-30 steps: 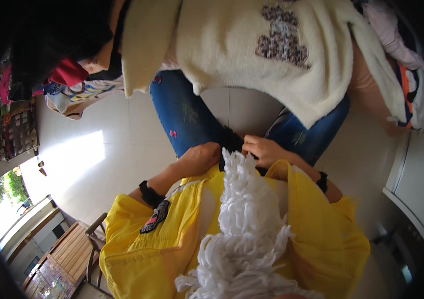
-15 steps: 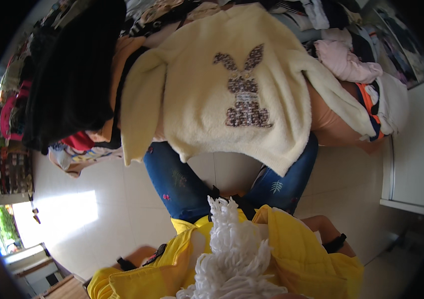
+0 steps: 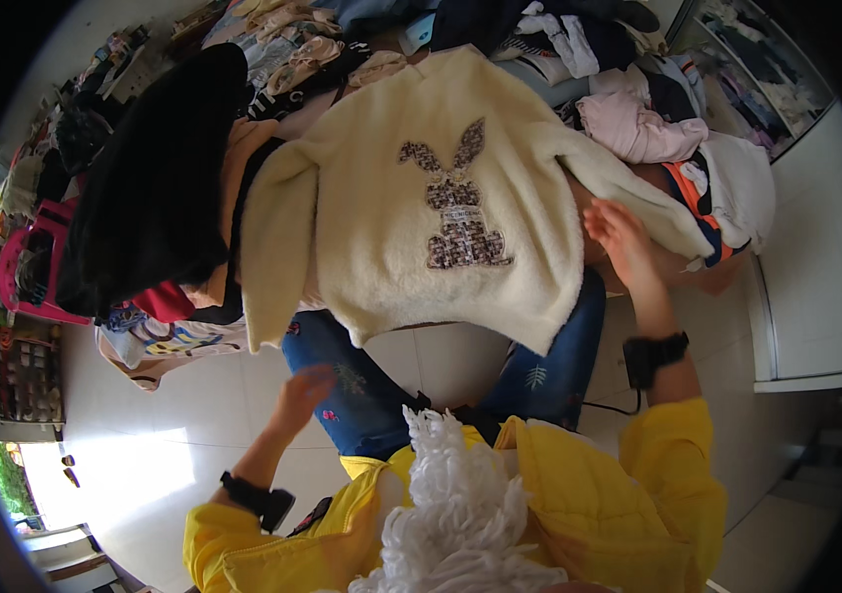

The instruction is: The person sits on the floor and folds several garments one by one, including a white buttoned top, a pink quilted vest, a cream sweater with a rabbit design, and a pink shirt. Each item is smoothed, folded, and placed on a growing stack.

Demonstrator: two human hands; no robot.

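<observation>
A cream fuzzy sweater (image 3: pixel 371 237) lies spread out in front of me, its sleeves angled down to either side. A patchwork rabbit (image 3: pixel 460 222) in brown and white decorates its front. Beside the sweater's right edge is my right hand (image 3: pixel 620 237), raised and holding nothing, fingers stretched and apart. My left hand (image 3: pixel 304 395) hovers over my left thigh, below the sweater's hem. It is slightly blurred, but the fingers look extended with nothing in them.
A dark black garment (image 3: pixel 149 188) is heaped at the left. Folded pink clothing (image 3: pixel 643 128) and a white garment (image 3: pixel 742 188) lie at the right. More clothes pile up behind. A pink plastic stool (image 3: pixel 35 262) stands far left, a white cabinet (image 3: pixel 811 267) at the right.
Both hands have come up from beside my body: the right to the sweater's right edge, the left over my thigh. The sweater keeps its spread-out shape.
</observation>
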